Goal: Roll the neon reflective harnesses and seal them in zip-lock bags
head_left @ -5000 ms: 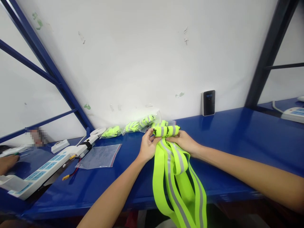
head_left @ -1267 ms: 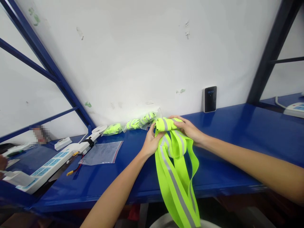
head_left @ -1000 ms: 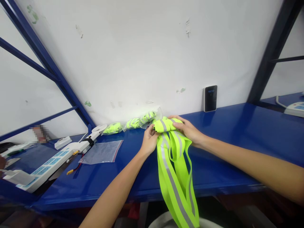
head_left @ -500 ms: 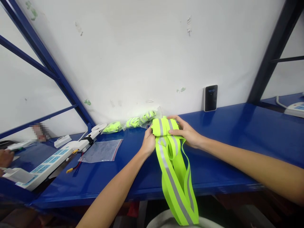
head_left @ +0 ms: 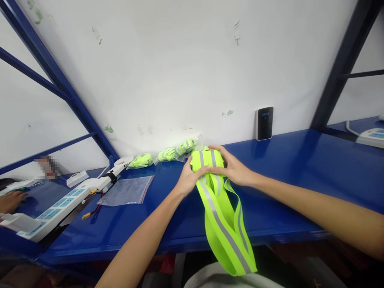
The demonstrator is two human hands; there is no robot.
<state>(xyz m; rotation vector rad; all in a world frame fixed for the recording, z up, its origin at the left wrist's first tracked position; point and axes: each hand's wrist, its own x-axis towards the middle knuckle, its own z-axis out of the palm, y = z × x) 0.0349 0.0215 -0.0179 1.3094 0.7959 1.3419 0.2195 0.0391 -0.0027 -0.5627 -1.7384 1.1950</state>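
Observation:
A neon yellow-green strap with grey reflective stripes (head_left: 226,230) is folded into a bundle at its upper end, and long loops hang from it over the table's front edge. My left hand (head_left: 189,176) grips the bundle's left side, its thumb across the lower front. On the right side my right hand (head_left: 232,166) holds the same bundle, fingers behind and thumb in front. The two thumb tips nearly meet. Behind the bundle, against the wall, lie several bagged yellow-green straps (head_left: 166,154).
A flat clear zip bag (head_left: 127,191) lies left on the blue table (head_left: 285,192). Beyond it are a power strip (head_left: 60,208), wires and a small white fan (head_left: 124,161). A black-screened device (head_left: 264,124) leans on the wall. Another person's hand (head_left: 12,201) is at far left.
My left thumb has come round onto the front of the bundle, and my right thumb sits lower. The hanging loops have swung slightly right. At far left, the other person's hand reaches further in.

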